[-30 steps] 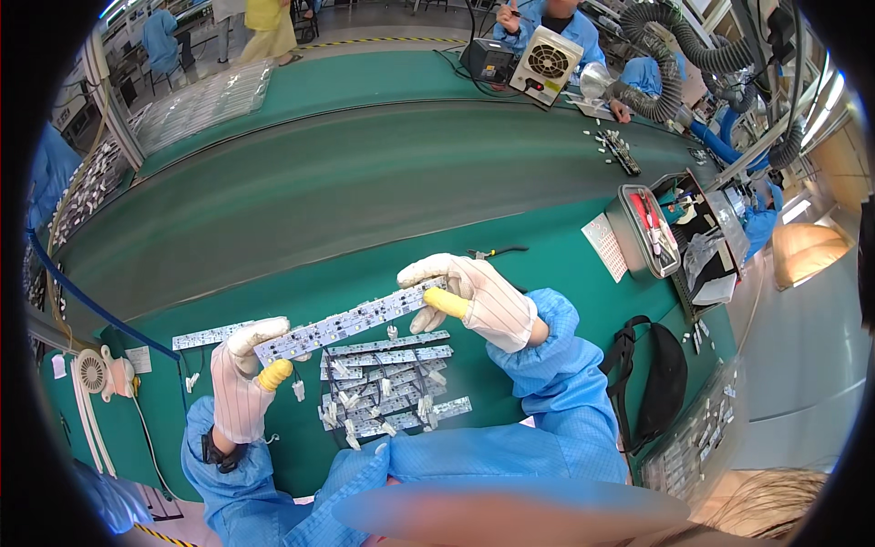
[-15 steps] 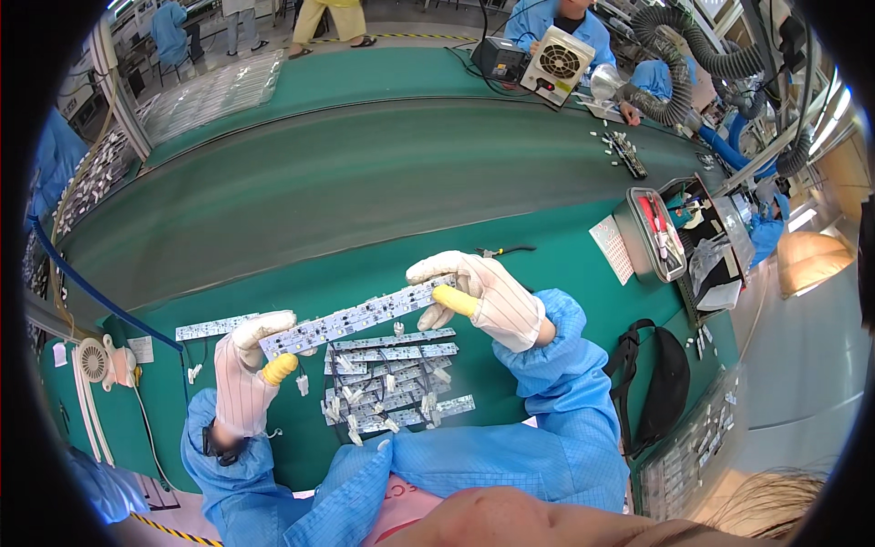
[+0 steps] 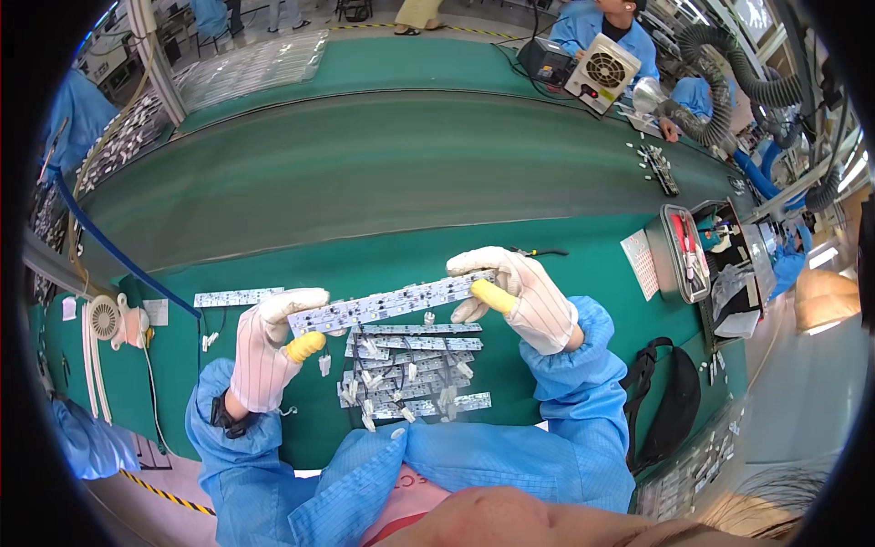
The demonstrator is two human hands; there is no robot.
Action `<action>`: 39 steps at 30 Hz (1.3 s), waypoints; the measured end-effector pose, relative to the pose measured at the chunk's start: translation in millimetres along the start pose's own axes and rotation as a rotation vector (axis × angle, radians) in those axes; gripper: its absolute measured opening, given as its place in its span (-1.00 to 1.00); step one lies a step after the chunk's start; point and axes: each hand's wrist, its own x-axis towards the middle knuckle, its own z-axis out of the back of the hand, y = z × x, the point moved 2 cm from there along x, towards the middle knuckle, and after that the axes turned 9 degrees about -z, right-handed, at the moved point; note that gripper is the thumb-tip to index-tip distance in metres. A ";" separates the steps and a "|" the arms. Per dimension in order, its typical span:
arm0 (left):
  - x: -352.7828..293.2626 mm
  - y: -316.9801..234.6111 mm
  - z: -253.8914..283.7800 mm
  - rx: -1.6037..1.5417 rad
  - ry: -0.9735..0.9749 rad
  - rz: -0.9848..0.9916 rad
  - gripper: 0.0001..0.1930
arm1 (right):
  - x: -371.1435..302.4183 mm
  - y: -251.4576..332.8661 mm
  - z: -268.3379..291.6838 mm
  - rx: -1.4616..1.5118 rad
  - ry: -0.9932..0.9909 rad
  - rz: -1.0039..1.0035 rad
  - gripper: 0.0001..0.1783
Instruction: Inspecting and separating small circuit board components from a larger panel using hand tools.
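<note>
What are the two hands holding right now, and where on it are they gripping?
One long white LED strip board, held above the pile of similar strips. The left hand pinches its left end, the right hand its right end, between fingers and thumb.

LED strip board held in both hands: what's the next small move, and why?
Probably lower the LED strip board onto the green mat. The left hand and right hand pinch its two ends, holding it up over the pile of strip boards, so it looks ready to be put down.
</note>
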 end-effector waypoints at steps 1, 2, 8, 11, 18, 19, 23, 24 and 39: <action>1.7 -3.3 -2.8 -0.031 -0.046 0.013 -0.47 | 0.0 2.1 -0.9 0.008 -0.015 0.006 -0.52; 2.3 -4.8 -2.9 -0.061 -0.093 0.025 -0.50 | 0.3 2.9 -1.8 0.017 -0.031 0.012 -0.50; 3.1 -4.9 -4.1 -0.079 -0.125 0.001 -0.43 | 0.5 10.8 -5.4 -0.116 -0.101 0.009 -0.28; 4.5 -7.2 -3.9 -0.049 -0.110 -0.049 -0.40 | 1.0 14.2 -5.1 -0.106 -0.171 -0.039 -0.48; 7.1 -6.3 -4.6 -0.192 -0.073 0.040 -0.38 | 2.1 4.5 2.2 0.054 -0.152 -0.032 -0.48; 7.6 -5.9 -4.5 -0.179 -0.079 0.010 -0.39 | 2.0 4.7 3.1 0.047 -0.159 -0.035 -0.38; 6.8 -2.5 -2.5 -0.111 -0.050 0.022 -0.40 | 3.4 3.4 2.7 0.021 -0.195 -0.098 -0.28; 8.5 -1.1 -1.2 -0.112 -0.053 0.030 -0.40 | 4.2 3.7 2.1 0.027 -0.212 -0.068 -0.25; 11.3 -10.4 -0.6 0.065 -0.031 -0.094 -0.45 | 1.4 3.1 1.1 -0.034 -0.386 -0.003 -0.16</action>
